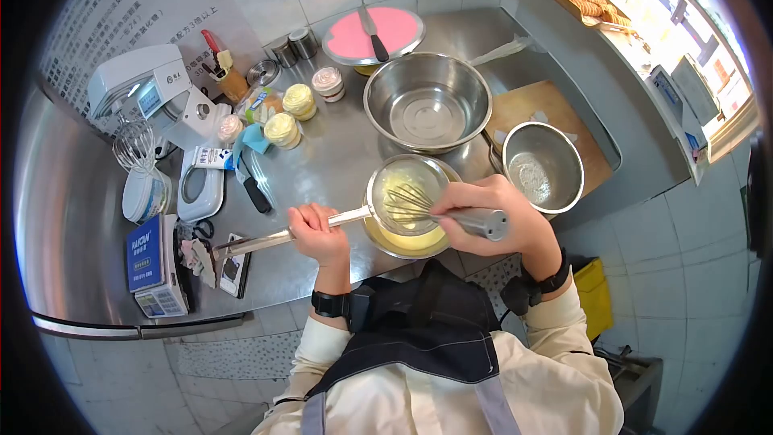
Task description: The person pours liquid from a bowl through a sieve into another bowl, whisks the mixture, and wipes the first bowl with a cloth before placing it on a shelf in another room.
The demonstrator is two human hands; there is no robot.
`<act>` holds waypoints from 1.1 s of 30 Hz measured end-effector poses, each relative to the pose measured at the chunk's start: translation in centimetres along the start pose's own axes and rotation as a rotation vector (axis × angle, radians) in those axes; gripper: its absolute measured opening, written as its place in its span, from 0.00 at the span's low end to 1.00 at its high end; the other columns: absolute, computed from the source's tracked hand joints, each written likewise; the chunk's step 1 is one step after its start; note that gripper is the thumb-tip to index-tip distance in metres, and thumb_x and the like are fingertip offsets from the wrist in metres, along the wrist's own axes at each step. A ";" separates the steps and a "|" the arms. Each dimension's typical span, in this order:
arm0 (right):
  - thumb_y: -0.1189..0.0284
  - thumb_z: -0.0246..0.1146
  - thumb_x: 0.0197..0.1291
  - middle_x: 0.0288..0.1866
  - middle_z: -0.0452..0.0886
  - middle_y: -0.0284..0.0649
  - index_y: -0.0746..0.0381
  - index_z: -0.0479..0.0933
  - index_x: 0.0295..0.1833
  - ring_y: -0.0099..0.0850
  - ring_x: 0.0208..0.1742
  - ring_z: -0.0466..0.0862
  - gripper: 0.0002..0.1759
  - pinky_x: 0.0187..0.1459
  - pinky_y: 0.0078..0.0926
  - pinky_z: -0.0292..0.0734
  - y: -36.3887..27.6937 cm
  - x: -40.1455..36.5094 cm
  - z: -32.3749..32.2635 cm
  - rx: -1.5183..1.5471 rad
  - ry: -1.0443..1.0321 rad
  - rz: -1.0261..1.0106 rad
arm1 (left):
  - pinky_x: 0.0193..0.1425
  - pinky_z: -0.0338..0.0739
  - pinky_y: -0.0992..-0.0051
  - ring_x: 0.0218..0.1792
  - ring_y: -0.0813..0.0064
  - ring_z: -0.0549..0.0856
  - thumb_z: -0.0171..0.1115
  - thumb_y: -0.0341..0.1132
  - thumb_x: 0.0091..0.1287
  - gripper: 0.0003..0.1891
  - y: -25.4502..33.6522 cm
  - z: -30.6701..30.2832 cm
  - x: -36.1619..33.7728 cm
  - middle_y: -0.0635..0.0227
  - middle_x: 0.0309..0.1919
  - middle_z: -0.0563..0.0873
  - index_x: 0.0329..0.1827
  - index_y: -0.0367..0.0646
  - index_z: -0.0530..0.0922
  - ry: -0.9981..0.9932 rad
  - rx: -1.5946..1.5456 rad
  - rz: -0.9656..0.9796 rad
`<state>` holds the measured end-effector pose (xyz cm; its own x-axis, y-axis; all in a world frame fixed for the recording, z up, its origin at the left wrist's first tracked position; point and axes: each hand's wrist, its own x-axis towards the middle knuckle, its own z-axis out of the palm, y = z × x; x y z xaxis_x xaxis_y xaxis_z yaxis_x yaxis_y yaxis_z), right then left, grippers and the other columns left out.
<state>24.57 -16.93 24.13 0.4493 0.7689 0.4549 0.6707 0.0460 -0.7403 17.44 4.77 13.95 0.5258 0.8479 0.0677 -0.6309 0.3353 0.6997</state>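
My left hand (319,234) is wrapped round the long metal handle of a round strainer (385,173). The strainer is held over a steel bowl (419,250) with yellow liquid in it. In my right hand (499,211) is a wire whisk (475,221), gripped by its metal handle. The whisk's wires are inside the strainer, touching pale yellow matter in its mesh. Part of the bowl beneath is hidden by the strainer and my right hand.
A large steel bowl (427,105) stands behind the strainer. A smaller steel bowl (543,165) is on a wooden board (592,125) to the right. Cream-filled cups (282,130), a knife (256,193), a phone (234,267), a blue-white box (153,262) and a scale (201,193) are on the left.
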 end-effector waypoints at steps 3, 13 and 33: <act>0.78 0.60 0.44 0.20 0.76 0.40 0.62 0.72 0.30 0.38 0.22 0.78 0.05 0.27 0.24 0.72 1.4 0.3 0.3 -0.106 0.144 -0.004 | 0.16 0.50 0.82 0.10 0.83 0.51 0.38 0.39 0.65 0.20 -0.3 -0.7 0.4 0.77 0.08 0.53 0.12 0.51 0.51 -0.010 0.014 0.014; 0.76 0.59 0.44 0.21 0.76 0.40 0.62 0.72 0.26 0.37 0.21 0.77 0.03 0.27 0.23 0.72 1.8 0.1 -0.3 -0.047 0.174 0.021 | 0.16 0.49 0.82 0.10 0.84 0.51 0.39 0.39 0.65 0.20 -0.5 -1.3 0.3 0.77 0.07 0.54 0.12 0.51 0.51 -0.013 0.003 0.014; 0.75 0.61 0.45 0.22 0.78 0.40 0.64 0.73 0.31 0.36 0.25 0.80 0.06 0.31 0.23 0.74 1.3 -0.6 -1.1 -0.057 0.066 0.181 | 0.16 0.49 0.83 0.10 0.84 0.51 0.39 0.40 0.65 0.20 -0.6 -1.0 0.0 0.77 0.07 0.52 0.13 0.51 0.50 -0.035 0.022 0.014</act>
<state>25.77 -18.01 23.42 0.6023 0.7178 0.3494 0.6066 -0.1270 -0.7848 17.26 4.94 12.78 0.5364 0.8377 0.1022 -0.6259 0.3137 0.7141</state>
